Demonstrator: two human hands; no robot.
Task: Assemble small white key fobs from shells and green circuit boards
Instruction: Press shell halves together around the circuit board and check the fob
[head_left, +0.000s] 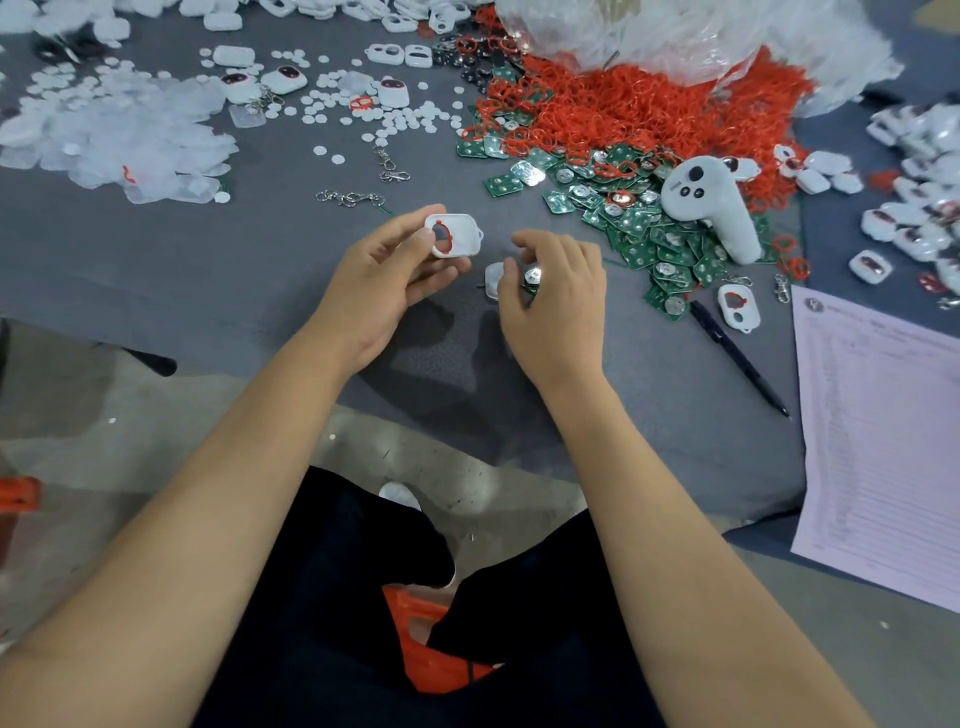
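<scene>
Holding a white shell (453, 235) above the grey worktop (249, 291), the left hand (387, 283) gripped it between thumb and curled fingers, open side up, with a red ring seated inside it. Just to its right, the right hand (553, 296) hovered low over the worktop with its fingers curled round a small circuit board (531, 278) whose shiny round cell showed between them; a second pale shell piece (493, 278) lay at the fingertips, though whether they touched it could not be told.

Beyond the right hand spread a heap of green circuit boards (644, 228), and behind that a larger mound of red rings (649, 104) against a clear plastic bag (701, 36). A white handheld controller (711, 202) rested on the boards. Clear translucent covers (114, 135) and small white discs (395, 122) were scattered at far left, with metal key clasps (350, 197) near the left hand. A black pen (737, 358) and a printed sheet (883, 441) lay at right, beside finished fobs (914, 218).
</scene>
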